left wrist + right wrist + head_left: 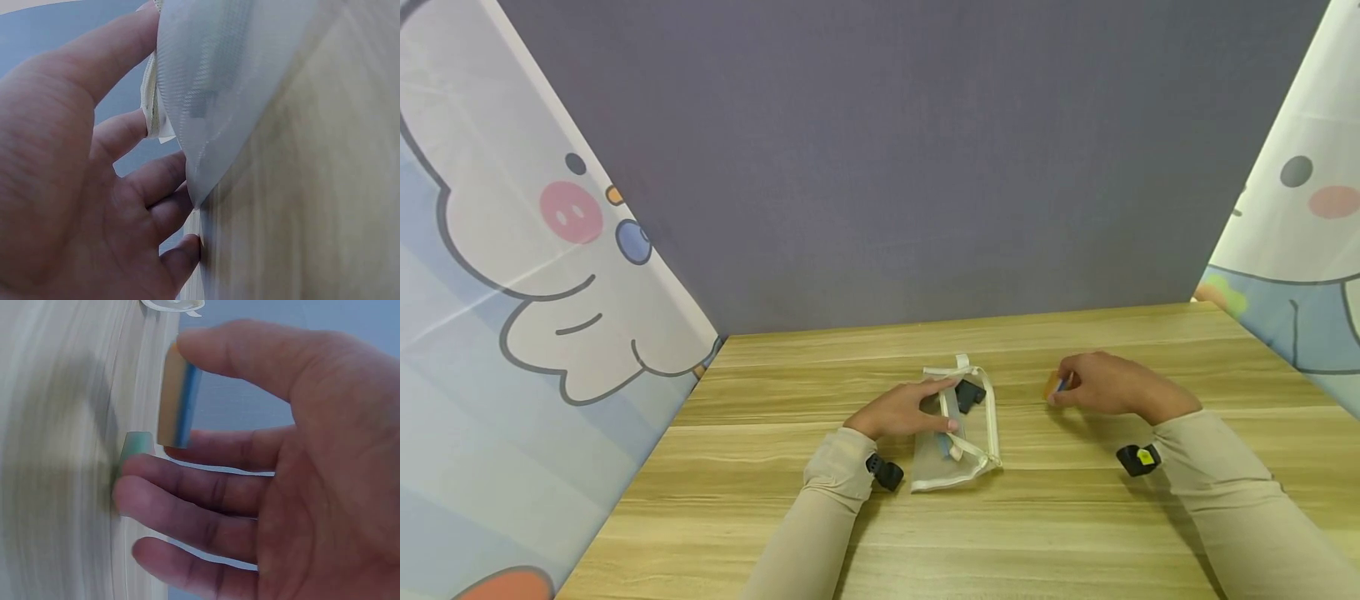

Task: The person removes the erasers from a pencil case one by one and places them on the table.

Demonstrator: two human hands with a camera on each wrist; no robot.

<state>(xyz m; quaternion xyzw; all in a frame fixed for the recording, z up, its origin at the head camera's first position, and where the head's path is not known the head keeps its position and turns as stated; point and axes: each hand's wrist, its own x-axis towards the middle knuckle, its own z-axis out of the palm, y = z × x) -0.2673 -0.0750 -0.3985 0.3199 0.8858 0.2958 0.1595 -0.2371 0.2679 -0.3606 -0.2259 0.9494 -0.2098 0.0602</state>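
A translucent mesh zip pouch with cream trim lies on the table. Inside or under its mesh show a black object and a light blue and white item whose kind is unclear. My left hand rests at the pouch's mouth, thumb and index finger spread along its zip edge; in the left wrist view the thumb tip is covered by the mesh. To the right of the pouch, my right hand pinches a small orange-and-blue block between thumb and index finger, just above the tabletop.
A green object sits on the table behind the right fingers, partly hidden. The wooden table ends at a grey back panel. Printed cartoon cloths hang at the left and right.
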